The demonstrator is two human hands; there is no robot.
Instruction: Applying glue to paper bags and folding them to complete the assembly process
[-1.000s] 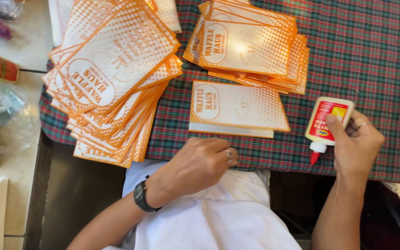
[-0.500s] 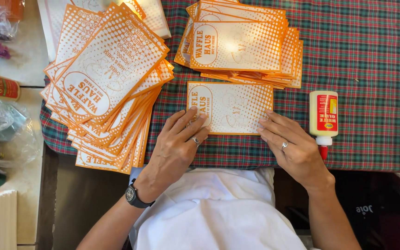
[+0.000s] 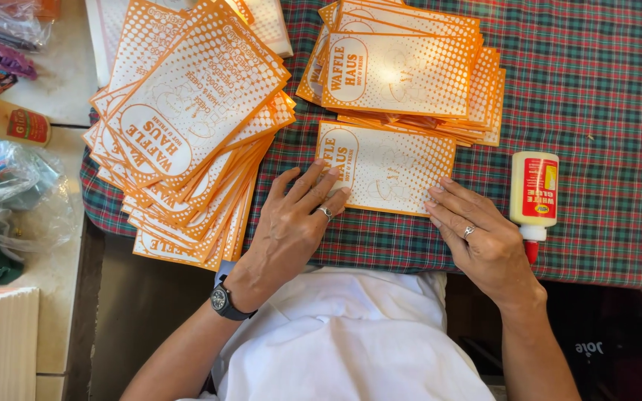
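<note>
A single orange-and-white printed paper bag (image 3: 391, 163) lies flat on the plaid cloth in front of me. My left hand (image 3: 291, 223), with a ring and a wristwatch, rests fingers spread on the bag's left end. My right hand (image 3: 477, 238), also ringed, presses its fingertips on the bag's lower right corner. Neither hand grips anything. A white glue bottle (image 3: 534, 194) with a red tip lies on the cloth just right of my right hand.
A fanned heap of the same bags (image 3: 187, 126) lies at the left, and a neater stack (image 3: 403, 70) sits behind the single bag. The plaid tablecloth (image 3: 603, 111) covers the table. A second glue bottle (image 3: 9, 122) and plastic bags (image 3: 9, 193) sit on the left counter.
My right hand let go of the glue bottle, which now lies on the cloth. Both hands moved onto the single bag and press it flat.
</note>
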